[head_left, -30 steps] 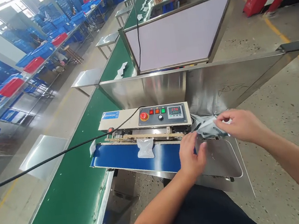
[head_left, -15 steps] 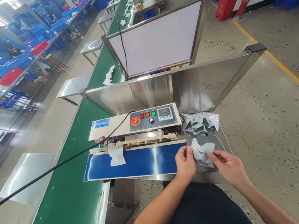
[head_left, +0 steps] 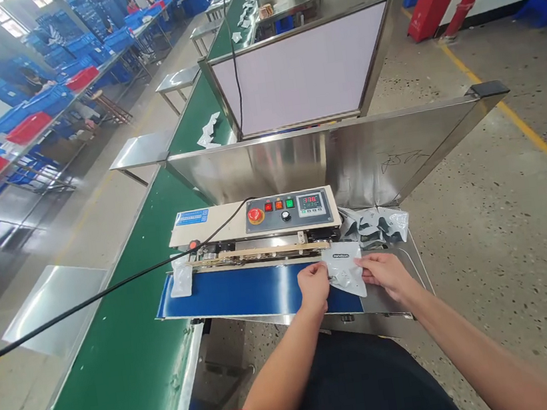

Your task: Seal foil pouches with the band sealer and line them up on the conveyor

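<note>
My left hand (head_left: 314, 287) and right hand (head_left: 384, 274) pinch opposite sides of one white, printed, crinkled film pouch (head_left: 345, 268), held over the right end of a flat, glossy blue belt (head_left: 249, 291). Beyond: one cream, box-shaped machine (head_left: 233, 231); at its right, crumpled silver-white pouches (head_left: 377, 226). Farther: one upright, shiny steel panel (head_left: 258, 168).

Pretty clearly a packing factory tbh: long green conveyor belt (head_left: 107, 361), tabletop band sealer (head_left: 222, 222), stainless-steel partition (head_left: 259, 172), rows of blue plastic crates (head_left: 41, 101) and red bins (head_left: 29, 128) off left, yellow floor line (head_left: 537, 138).
</note>
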`<action>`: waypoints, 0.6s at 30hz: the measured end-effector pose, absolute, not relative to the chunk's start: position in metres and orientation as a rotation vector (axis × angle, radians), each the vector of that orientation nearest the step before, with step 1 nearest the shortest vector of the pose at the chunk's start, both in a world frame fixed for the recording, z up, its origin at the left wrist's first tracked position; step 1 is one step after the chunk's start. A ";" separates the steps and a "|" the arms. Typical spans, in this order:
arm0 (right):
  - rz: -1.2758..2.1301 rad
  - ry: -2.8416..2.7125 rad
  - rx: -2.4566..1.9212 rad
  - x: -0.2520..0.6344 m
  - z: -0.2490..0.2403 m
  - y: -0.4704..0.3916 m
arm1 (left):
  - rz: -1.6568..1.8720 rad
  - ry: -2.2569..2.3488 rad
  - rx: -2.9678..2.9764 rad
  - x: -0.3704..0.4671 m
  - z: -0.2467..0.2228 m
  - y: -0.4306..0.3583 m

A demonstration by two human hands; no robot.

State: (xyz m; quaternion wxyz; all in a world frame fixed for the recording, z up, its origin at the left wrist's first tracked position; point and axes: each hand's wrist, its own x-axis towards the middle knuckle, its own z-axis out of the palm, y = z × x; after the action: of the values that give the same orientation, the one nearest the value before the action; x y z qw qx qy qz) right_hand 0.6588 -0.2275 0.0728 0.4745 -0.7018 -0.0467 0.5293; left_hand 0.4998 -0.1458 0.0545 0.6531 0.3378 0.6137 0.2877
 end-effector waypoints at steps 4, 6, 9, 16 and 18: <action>1.308 -0.319 -1.852 0.668 0.071 -0.203 | 0.709 1.380 0.796 0.464 0.069 -0.130; 1.192 -0.433 -2.012 0.692 0.075 -0.195 | 0.785 1.422 0.902 0.441 0.078 -0.130; 0.896 -0.595 -2.291 0.734 0.082 -0.175 | 0.957 1.549 1.034 0.412 0.091 -0.142; 0.706 -1.062 -2.501 0.761 0.114 -0.126 | 1.146 1.396 1.585 0.417 0.124 -0.164; 0.661 -1.158 -2.500 0.763 0.142 -0.139 | 1.208 1.238 1.770 0.432 0.135 -0.163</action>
State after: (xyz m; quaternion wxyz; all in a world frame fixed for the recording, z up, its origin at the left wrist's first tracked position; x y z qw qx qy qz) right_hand 0.7627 -0.1386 0.1419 0.1533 -0.8719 -0.4038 0.2307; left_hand 0.4316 -0.1632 0.1347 0.3272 0.6759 0.4726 0.4612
